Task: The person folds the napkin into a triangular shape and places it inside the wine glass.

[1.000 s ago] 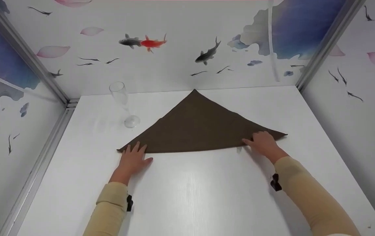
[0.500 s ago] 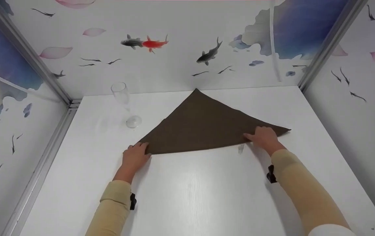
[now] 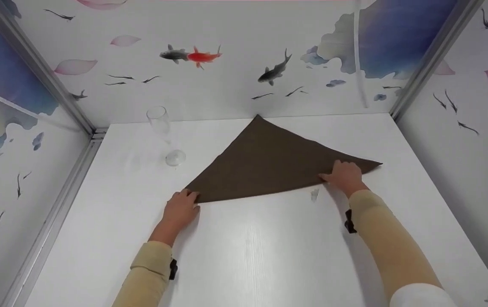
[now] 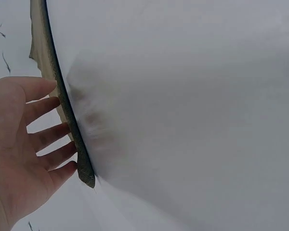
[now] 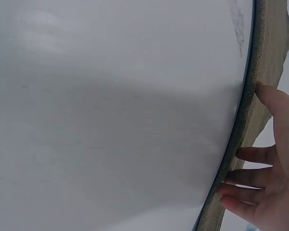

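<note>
A dark brown cloth [image 3: 269, 164], folded to a triangle, lies flat on the white table, its tip pointing at the back wall. My left hand [image 3: 181, 209] rests on its left corner and covers that corner in the head view. In the left wrist view, the fingertips touch the folded edge [image 4: 67, 106], spread and only slightly bent. My right hand [image 3: 346, 175] lies on the cloth near its right corner, which sticks out beyond the fingers. The right wrist view shows that hand's thumb and fingertips pressing on the cloth along its thick front edge [image 5: 243, 110].
A clear stemmed glass [image 3: 175, 157] stands on the table [image 3: 244, 256] to the left behind the cloth. Printed walls with metal rails [image 3: 436, 59] enclose the table on three sides. A small grey smudge [image 3: 315, 195] marks the tabletop by the right hand.
The cloth's left corner, visible earlier beyond the fingers, is now under my left hand, whose fingers have drawn in. My right hand and the cloth's right corner have shifted slightly away from me.
</note>
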`<state>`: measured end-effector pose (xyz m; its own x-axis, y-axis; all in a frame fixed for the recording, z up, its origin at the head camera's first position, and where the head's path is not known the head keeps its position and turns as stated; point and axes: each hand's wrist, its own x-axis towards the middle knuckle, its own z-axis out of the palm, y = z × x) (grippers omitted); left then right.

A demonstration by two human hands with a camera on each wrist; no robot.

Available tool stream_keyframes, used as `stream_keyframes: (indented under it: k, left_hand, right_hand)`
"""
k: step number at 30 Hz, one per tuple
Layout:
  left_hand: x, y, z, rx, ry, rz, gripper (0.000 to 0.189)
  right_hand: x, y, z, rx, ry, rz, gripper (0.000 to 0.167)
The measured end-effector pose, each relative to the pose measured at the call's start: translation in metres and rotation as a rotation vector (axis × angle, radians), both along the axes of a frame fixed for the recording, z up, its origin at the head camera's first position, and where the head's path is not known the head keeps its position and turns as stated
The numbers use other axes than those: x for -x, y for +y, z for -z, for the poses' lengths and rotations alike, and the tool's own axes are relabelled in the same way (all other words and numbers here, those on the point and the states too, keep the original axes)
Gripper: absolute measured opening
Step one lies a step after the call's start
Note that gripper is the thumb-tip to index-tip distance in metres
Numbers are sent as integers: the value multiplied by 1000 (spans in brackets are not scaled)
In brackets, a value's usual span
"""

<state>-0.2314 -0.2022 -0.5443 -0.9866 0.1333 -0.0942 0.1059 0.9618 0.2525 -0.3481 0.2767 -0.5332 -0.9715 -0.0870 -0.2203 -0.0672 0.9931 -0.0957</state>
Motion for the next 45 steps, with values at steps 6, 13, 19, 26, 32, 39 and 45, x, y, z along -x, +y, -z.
stream_keyframes:
  k: [6,13,19,26,32,39,45]
  left_hand:
    - [-4,3,-5,22,-1,41,40]
    - [-3,6,-8,54,37,63,27]
    - [-2,6,-11,73,64,137,14]
    - [1,8,-16,5,6,189,20]
    - [1,13,-19,-15,7,225,18]
    - [1,20,-18,-76,-40,293,17]
    - [1,20,-20,-64,-94,334,21]
  right_hand:
    - [4,3,3,-18,16,-12,77]
    - [3,6,3,-3,-9,-11,78]
    - [5,10,4,16,-23,-2,83]
    - [13,14,7,29,-55,21,83]
    - [14,13,11,75,-16,24,71]
    - [3,10,19,5,143,70,60]
    - [2,-7,27,-44,226,82,46]
